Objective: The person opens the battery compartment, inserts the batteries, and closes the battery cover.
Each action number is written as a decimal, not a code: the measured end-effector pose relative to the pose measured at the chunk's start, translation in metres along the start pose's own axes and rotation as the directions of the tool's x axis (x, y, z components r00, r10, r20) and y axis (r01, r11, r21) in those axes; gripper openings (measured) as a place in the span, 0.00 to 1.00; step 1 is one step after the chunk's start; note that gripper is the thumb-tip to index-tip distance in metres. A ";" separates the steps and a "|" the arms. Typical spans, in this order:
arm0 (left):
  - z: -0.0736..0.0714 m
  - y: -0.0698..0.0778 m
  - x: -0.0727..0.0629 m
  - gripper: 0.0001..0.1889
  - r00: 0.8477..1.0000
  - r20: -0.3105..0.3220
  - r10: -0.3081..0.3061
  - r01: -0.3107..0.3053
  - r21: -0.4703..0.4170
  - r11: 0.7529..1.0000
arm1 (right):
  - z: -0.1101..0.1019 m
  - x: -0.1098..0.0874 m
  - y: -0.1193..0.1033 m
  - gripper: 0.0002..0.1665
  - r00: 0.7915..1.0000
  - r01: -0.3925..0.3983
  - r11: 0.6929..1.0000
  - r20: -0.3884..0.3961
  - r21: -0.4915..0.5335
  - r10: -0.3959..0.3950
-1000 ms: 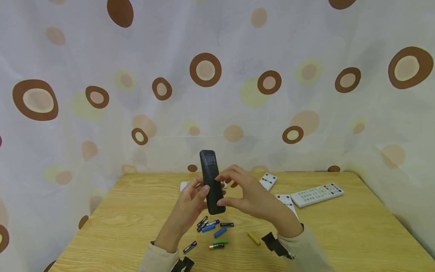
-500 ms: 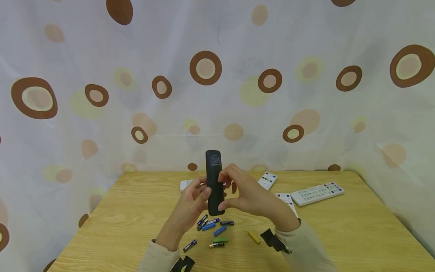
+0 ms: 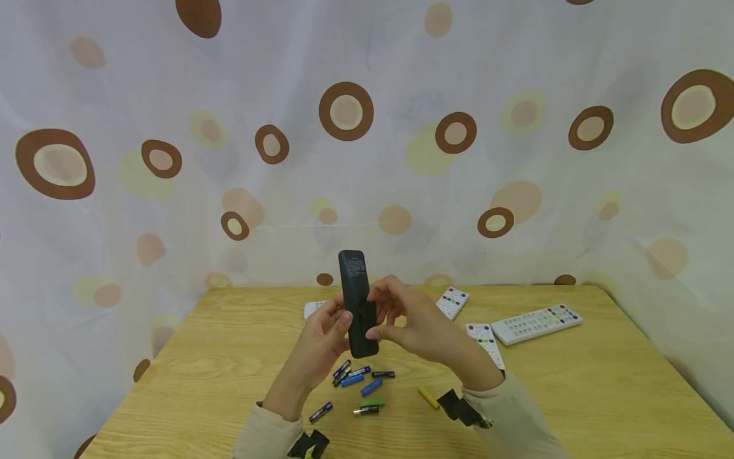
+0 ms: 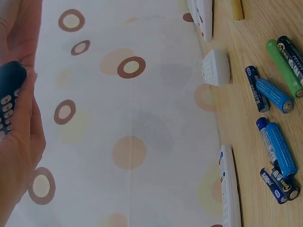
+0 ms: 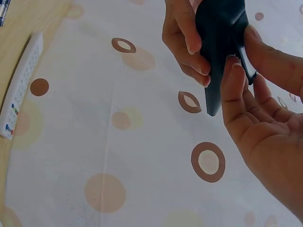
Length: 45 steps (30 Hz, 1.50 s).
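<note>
My left hand (image 3: 320,338) grips a black remote control (image 3: 354,274) from its left side, back face towards me and thumb on its edge. The remote stands nearly upright above the table, tilted slightly left. My right hand (image 3: 421,325) pinches the battery cover (image 3: 370,312) between thumb and fingers. In the right wrist view the cover (image 5: 244,61) stands away from the remote's back at an angle, with a dark gap between them. The inside of the battery compartment is hidden. Part of the button side (image 4: 7,106) shows in the left wrist view.
Below the hands, several loose batteries lie on the wooden table (image 3: 229,370), among them a blue battery (image 3: 371,387), a green battery (image 3: 373,402) and a yellow battery (image 3: 427,398). White remotes lie behind, including a large white remote (image 3: 536,325) at right. A patterned curtain (image 3: 367,185) hangs behind.
My right hand has pulled the battery cover up from the remote's back, where it lay flush before. The remote tilted upright, then leaned left again.
</note>
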<state>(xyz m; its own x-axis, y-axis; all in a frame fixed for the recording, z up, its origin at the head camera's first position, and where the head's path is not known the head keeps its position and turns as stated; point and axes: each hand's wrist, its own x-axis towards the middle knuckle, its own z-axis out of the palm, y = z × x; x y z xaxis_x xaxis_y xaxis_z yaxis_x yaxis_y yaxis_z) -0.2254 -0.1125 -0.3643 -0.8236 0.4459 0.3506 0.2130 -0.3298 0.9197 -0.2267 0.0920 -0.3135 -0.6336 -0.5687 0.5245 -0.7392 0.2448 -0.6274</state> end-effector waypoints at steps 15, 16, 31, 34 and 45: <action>-0.003 0.002 -0.001 0.25 1.000 -0.011 0.016 -0.016 -0.036 0.999 | 0.001 -0.002 0.003 0.14 0.995 -0.046 0.971 -0.071 0.235 0.065; -0.003 0.002 -0.001 0.25 1.000 -0.016 0.014 -0.015 -0.038 0.999 | 0.001 -0.003 0.003 0.13 0.995 -0.057 0.965 -0.068 0.254 0.077; -0.009 0.001 -0.004 0.23 0.997 -0.061 -0.042 0.039 -0.050 0.998 | -0.011 -0.015 0.015 0.18 0.982 -0.156 0.946 -0.058 0.286 0.180; -0.009 0.000 -0.004 0.24 0.998 -0.051 -0.043 0.039 -0.071 0.997 | -0.014 -0.020 0.019 0.17 0.977 -0.191 0.943 -0.045 0.272 0.210; -0.011 0.004 -0.008 0.25 0.995 -0.066 -0.072 0.066 -0.090 0.994 | -0.023 -0.045 0.039 0.11 0.964 -0.265 0.964 -0.019 -0.020 0.265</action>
<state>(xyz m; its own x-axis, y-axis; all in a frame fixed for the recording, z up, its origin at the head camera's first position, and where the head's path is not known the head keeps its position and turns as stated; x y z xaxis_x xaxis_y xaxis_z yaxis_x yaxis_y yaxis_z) -0.2233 -0.1266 -0.3655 -0.8695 0.4128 0.2711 0.1102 -0.3730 0.9213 -0.2320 0.1450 -0.3485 -0.8111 -0.4684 0.3503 -0.5490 0.4030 -0.7322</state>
